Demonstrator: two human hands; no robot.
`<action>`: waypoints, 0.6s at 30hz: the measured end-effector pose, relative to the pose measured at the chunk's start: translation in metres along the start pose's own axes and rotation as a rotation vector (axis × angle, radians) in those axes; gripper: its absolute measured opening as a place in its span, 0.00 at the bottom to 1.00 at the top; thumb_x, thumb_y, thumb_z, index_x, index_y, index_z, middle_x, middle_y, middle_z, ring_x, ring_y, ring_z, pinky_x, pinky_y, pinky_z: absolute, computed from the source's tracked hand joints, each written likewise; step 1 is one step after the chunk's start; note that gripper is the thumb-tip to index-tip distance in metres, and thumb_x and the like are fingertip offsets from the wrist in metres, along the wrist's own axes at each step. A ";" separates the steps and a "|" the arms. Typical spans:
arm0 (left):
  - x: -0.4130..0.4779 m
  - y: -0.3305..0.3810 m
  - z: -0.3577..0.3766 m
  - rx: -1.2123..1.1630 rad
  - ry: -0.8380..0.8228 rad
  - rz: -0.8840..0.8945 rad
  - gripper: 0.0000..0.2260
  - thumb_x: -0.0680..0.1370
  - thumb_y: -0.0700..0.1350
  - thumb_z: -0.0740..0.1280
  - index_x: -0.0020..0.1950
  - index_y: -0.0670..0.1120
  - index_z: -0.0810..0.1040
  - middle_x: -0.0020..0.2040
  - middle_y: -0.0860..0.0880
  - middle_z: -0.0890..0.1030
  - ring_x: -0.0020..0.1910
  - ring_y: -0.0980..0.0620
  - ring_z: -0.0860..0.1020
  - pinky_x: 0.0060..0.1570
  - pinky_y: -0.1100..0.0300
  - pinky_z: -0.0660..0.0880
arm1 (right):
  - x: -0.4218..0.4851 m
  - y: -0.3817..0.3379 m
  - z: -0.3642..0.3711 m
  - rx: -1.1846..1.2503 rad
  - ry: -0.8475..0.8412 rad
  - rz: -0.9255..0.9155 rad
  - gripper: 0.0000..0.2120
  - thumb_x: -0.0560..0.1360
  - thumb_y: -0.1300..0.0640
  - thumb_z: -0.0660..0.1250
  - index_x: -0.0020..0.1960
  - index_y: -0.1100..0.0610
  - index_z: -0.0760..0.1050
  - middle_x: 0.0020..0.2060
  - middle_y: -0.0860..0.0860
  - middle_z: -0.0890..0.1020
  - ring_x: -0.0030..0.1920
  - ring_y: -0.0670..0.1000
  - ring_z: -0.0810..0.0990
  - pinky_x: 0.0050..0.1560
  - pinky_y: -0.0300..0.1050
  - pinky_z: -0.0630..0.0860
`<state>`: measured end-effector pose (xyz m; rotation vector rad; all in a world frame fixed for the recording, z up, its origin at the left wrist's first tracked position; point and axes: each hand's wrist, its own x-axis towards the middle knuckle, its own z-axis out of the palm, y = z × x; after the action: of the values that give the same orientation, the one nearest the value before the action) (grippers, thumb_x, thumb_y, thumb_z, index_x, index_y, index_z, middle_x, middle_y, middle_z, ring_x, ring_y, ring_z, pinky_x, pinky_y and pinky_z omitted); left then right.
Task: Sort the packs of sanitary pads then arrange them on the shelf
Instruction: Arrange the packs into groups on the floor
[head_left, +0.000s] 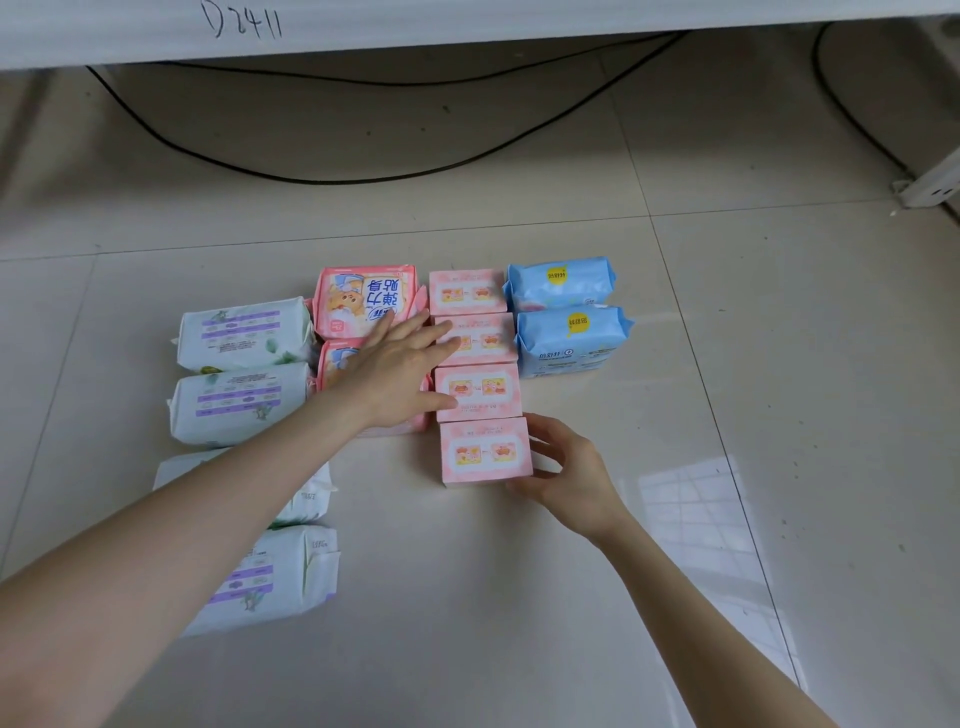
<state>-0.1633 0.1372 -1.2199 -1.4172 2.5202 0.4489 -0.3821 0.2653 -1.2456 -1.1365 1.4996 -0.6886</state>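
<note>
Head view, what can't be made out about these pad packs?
All in the head view:
- Third white pack: mostly hidden under the left forearm.
- Nearer pink bear pack: covered by the left hand.
- Print on the pink boxes: too small to read.
- Shelf: cut off by the top edge.

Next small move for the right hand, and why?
Probably let go of the nearest pale pink cardboard box: the right hand holds its right edge, yet it already sits in line, close behind three matching boxes.
</note>
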 end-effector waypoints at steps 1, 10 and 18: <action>0.000 0.001 0.000 0.009 0.002 -0.001 0.35 0.76 0.63 0.62 0.79 0.54 0.54 0.80 0.53 0.51 0.78 0.51 0.44 0.73 0.50 0.33 | 0.000 0.000 0.000 -0.026 0.011 -0.004 0.27 0.70 0.60 0.75 0.66 0.50 0.72 0.59 0.41 0.79 0.61 0.46 0.77 0.60 0.46 0.77; -0.025 0.018 -0.007 0.051 0.086 -0.053 0.31 0.80 0.60 0.58 0.79 0.51 0.53 0.80 0.51 0.53 0.78 0.51 0.48 0.75 0.51 0.37 | -0.020 -0.020 -0.004 -0.427 0.024 0.086 0.33 0.72 0.56 0.71 0.74 0.53 0.63 0.68 0.48 0.74 0.66 0.50 0.73 0.61 0.46 0.74; -0.089 0.037 -0.050 0.193 0.007 -0.076 0.28 0.80 0.59 0.58 0.78 0.50 0.59 0.78 0.47 0.58 0.78 0.46 0.53 0.74 0.48 0.40 | -0.065 -0.092 -0.021 -0.999 -0.119 0.048 0.32 0.79 0.52 0.60 0.78 0.54 0.50 0.78 0.51 0.54 0.77 0.51 0.52 0.74 0.51 0.54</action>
<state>-0.1514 0.2079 -1.1377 -1.4358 2.4295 0.1820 -0.3781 0.2866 -1.1334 -1.8134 1.7947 0.2349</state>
